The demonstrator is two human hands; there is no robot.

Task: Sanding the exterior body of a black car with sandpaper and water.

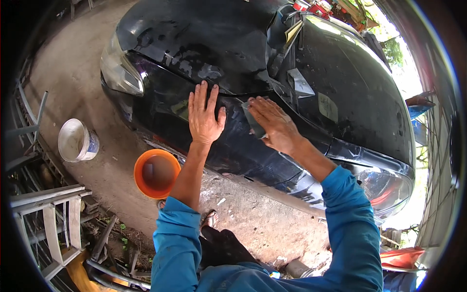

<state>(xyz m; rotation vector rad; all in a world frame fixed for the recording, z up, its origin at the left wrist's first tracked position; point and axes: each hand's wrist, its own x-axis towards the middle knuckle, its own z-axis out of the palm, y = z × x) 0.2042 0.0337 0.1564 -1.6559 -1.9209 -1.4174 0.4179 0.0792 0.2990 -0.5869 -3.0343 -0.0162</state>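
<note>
A black car fills the middle of the head view, its fender (163, 100) dull and streaked with wet-looking patches. My left hand (204, 119) lies open on the fender just below the hood's edge, fingers stretched out and holding nothing. To its right, my right hand (276, 125) presses a dark grey sheet of sandpaper (252, 118) flat against the fender near the base of the windshield. The sheet's left edge shows beside the fingers; the palm covers the rest. Above both hands, the hood (209, 29) carries whitish smears.
An orange bucket (138, 179) with murky water stands on the dirt floor by my left forearm. Farther left is a white bucket (91, 146). A wooden frame (51, 228) and scrap lie lower left. Folded paper (300, 83) rests on the windshield, with corrugated sheeting (438, 146) beyond.
</note>
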